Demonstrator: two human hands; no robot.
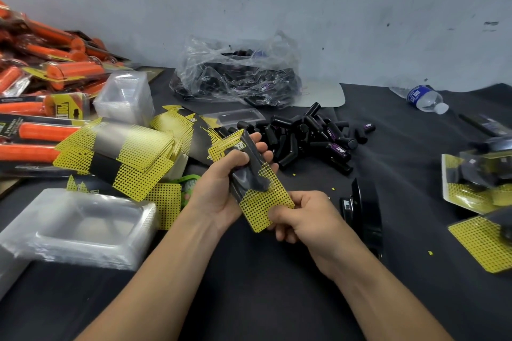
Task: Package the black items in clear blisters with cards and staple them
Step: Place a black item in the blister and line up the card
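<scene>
Above the middle of a dark bench (415, 152), the person's left grip (219, 188) is curled round the far part of a yellow-dotted card (266, 203) with a black item (249, 158) lying along it. The right grip (302, 216) pinches the card's near end. Loose black items (304, 135) are piled just beyond, and a black stapler (363, 210) lies to the right.

- L hand (221, 188) + R hand (302, 216) grip yellow-black card (263, 202) w/ clear blister (249, 166), mid-scene.
- Loose black items (310, 135) just beyond.
- Black stapler (363, 210) right of hands.
</scene>
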